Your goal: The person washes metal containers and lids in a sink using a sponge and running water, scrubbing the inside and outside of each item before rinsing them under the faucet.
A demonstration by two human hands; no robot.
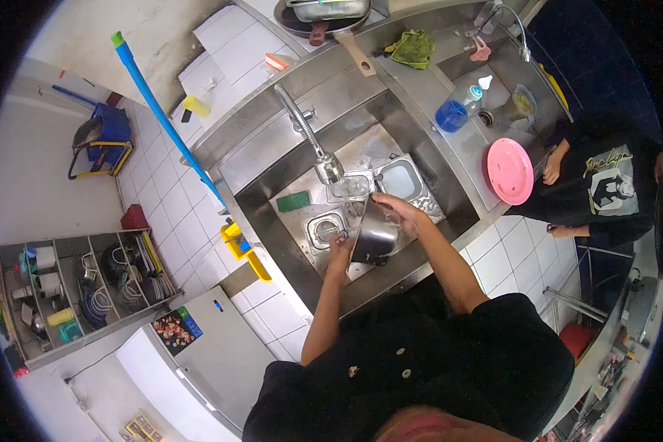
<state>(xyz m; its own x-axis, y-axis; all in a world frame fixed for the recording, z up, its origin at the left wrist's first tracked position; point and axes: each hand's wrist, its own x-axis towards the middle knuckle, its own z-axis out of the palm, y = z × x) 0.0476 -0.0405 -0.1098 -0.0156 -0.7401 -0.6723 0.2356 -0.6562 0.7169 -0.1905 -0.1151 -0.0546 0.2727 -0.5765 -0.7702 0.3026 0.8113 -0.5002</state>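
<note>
Inside a stainless steel sink basin [271,232], a steel container [377,232] is tilted between my two hands. My right hand [400,212] grips its upper right side near the rim. At its left edge is my left hand [340,246], with the fingers curled; the exact hold is partly hidden. Above them hangs the spray head of a flexible faucet [329,168], and water appears to run down from it. Small rectangular steel pans [400,179] lie in the basin, one holding cloudy liquid. A steel lid or pan [323,229] sits left of my hands. A green scouring pad [293,201] lies farther left.
Another person [602,171] stands at the right beside a pink plate [510,171]. A bottle of blue liquid [457,110] stands near the second basin. Frying pans [331,25] and a green cloth [413,48] are at the back. A blue pole [154,110] leans at the left.
</note>
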